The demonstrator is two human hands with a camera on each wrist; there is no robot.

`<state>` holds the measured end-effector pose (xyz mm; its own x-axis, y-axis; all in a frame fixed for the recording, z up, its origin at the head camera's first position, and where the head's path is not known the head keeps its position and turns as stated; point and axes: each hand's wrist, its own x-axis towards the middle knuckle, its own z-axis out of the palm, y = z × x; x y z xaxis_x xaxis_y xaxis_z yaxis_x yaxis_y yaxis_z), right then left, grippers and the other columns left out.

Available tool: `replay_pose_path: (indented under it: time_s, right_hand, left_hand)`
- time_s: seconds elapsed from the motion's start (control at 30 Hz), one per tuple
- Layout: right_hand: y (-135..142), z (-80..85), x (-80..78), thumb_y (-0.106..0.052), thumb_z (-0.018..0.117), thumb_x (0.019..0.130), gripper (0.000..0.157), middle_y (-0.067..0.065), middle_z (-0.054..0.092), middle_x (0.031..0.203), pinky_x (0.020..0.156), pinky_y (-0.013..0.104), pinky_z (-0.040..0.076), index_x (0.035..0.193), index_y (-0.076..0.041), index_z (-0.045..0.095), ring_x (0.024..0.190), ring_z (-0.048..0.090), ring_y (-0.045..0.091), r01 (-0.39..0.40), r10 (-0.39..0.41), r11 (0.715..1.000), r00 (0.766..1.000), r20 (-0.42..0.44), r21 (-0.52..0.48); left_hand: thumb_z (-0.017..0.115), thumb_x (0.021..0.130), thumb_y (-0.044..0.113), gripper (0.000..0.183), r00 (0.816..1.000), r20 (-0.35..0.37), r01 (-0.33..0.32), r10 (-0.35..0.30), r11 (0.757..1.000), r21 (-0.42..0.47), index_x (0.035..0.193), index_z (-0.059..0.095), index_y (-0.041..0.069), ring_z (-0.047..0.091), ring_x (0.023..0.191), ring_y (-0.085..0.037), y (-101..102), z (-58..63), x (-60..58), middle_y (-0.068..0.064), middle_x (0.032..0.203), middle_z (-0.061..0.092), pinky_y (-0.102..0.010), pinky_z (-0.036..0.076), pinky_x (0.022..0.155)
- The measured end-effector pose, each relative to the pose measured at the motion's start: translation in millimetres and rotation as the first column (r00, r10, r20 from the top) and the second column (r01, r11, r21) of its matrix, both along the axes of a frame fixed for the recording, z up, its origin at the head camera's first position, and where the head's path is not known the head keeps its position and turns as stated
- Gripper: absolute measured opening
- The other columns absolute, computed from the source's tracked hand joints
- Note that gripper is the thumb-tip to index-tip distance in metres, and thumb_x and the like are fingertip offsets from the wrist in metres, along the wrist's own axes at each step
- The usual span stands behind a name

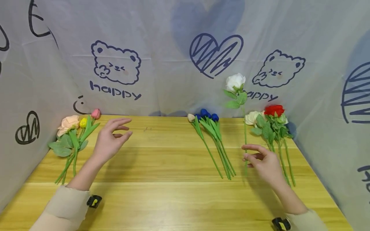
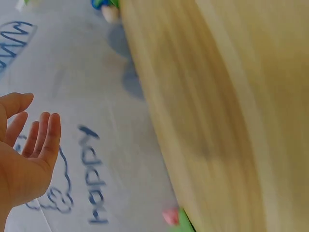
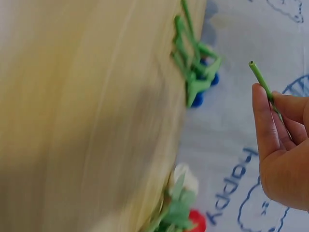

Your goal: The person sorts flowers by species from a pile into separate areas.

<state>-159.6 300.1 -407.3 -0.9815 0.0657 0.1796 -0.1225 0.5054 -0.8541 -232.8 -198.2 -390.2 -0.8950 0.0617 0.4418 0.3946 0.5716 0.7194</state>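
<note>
Between thumb and fingers, my right hand (image 1: 264, 163) pinches the thin green stem of a white rose (image 1: 235, 82), held upright above the table. In the right wrist view the cut end of its stem (image 3: 260, 75) sticks out past the fingertips. My left hand (image 1: 111, 138) hovers over the left part of the table, fingers apart and loosely bent, holding nothing. Nearest to it lies a bunch with a peach rose (image 1: 68, 124), a yellow tulip (image 1: 83, 122) and a pink tulip (image 1: 96, 113). Blue tulips (image 1: 204, 113) and a pale tulip (image 1: 191, 118) lie between the hands.
On the right of the wooden table (image 1: 162, 202) lies a bunch with a red rose (image 1: 274, 110) and a cream rose (image 1: 254, 117). A pale cloth (image 1: 162, 70) with drawn bears and hearts stands behind the table and along both sides.
</note>
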Motion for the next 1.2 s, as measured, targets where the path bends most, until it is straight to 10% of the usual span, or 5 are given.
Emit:
replay_pose_path:
  time_s: [0.27,0.6,1.2]
  right_hand:
    - [48.2,-5.2,4.9,-0.011,0.069,0.102,0.032,0.024,0.071,0.117,0.067,0.032,0.064,0.133,-0.001,0.068,0.078,0.072,0.004,0.080,-0.084,0.990,0.996,0.032,0.113]
    - [108.4,-17.8,-1.1,-0.013,0.066,0.104,0.036,0.032,0.063,0.130,0.061,0.034,0.062,0.136,0.003,0.064,0.074,0.070,0.007,0.086,-0.110,0.962,0.991,0.075,0.260]
    - [145.5,-41.1,-18.8,-0.011,0.069,0.101,0.033,0.029,0.073,0.111,0.060,0.028,0.061,0.124,0.012,0.068,0.070,0.067,-0.003,0.085,-0.133,0.948,0.981,0.138,0.307]
  left_hand:
    - [0.073,0.095,0.001,0.044,0.998,0.033,-0.054,0.060,0.988,-0.147,0.138,0.064,0.001,0.064,0.104,-0.030,-62.9,-3.7,11.4,-0.021,0.135,0.055,-0.001,0.045,0.073]
    - [0.077,0.090,-0.002,0.040,0.998,-0.010,-0.066,0.067,0.946,-0.319,0.129,0.067,-0.003,0.046,0.084,0.019,-132.2,-17.7,18.5,-0.025,0.123,0.060,-0.013,0.048,0.059]
    - [0.086,0.086,0.014,0.051,0.948,0.313,0.120,0.050,0.857,-0.501,0.126,0.067,-0.012,0.064,0.078,-0.017,-187.5,-36.7,12.5,-0.021,0.102,0.066,-0.028,0.051,0.060]
